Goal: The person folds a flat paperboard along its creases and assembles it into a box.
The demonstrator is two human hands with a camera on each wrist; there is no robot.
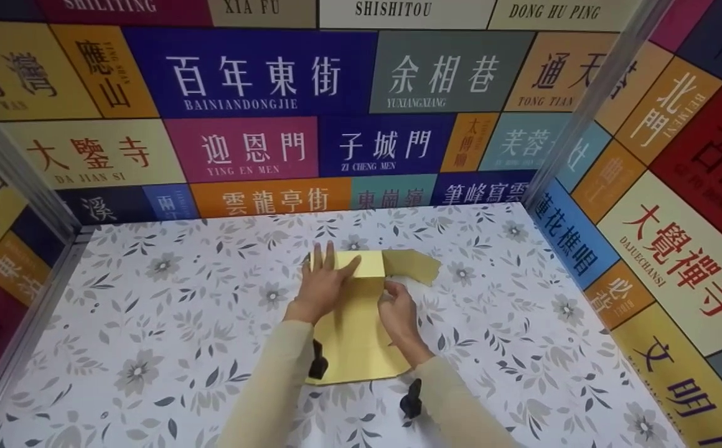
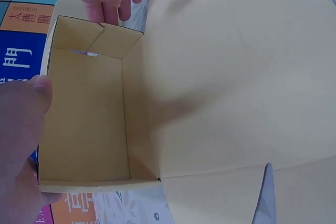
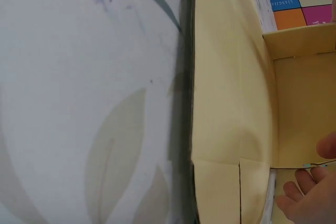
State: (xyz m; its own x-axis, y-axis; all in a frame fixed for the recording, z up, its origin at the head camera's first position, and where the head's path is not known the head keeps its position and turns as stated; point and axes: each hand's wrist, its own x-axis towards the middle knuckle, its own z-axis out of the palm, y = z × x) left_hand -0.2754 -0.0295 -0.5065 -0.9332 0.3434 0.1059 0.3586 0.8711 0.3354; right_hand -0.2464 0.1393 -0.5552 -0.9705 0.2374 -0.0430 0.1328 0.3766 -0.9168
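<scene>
Signs (image 1: pixel 9 261): coloured panels with Chinese characters line the left wall.
Table (image 1: pixel 211 336): a white covering printed with grey leaves and flowers stretches beneath the work.
Left sleeve (image 1: pixel 267 389): beige, reaching forward to the cardboard.
Left hand (image 1: pixel 325 283): fingers straight and spread, resting over the top of the folded section without closing round it.
Yellow cardboard (image 1: pixel 361 339): a broad panel lies at mid-table, its far end raised into a box-shaped section (image 2: pixel 86 114).
Right hand (image 1: pixel 401 311): fingers bent beside that section's right end; whether they grip it cannot be told.
Flap (image 1: pixel 414 264): yellow, extending right from the section.
Right sleeve (image 1: pixel 460 401): beige, just beyond a black wrist device (image 1: pixel 411 401).
</scene>
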